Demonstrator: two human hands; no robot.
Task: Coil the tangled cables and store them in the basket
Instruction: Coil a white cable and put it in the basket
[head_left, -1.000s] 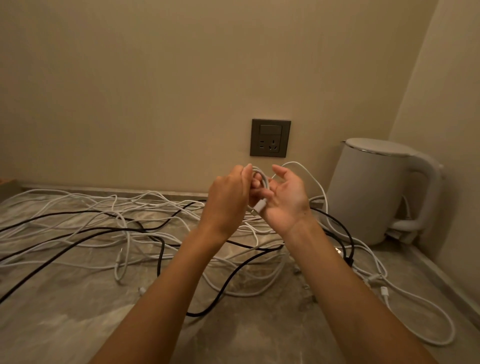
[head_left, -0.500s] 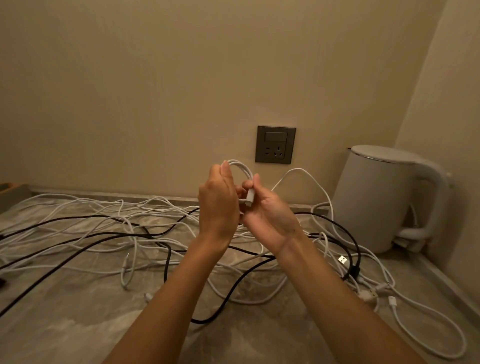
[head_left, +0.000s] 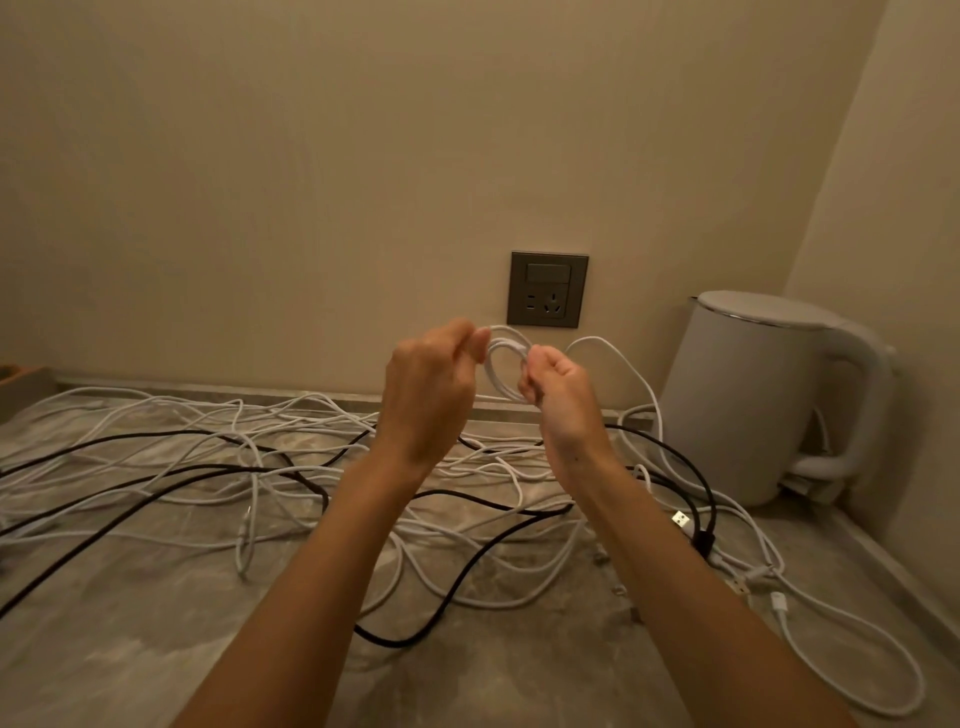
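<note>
Left hand (head_left: 426, 395) and right hand (head_left: 558, 387) both pinch a small white coil (head_left: 501, 364) — fingers curled. Tail end's probably in the right, hard to see.

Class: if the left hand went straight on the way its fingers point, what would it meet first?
The left hand meets the white cable coil it pinches, then probably the right hand; depth is unclear.

left forearm (head_left: 322, 561), right forearm (head_left: 680, 571) bare, slender; left grip (head_left: 428, 387), right grip (head_left: 560, 387) bare
</note>
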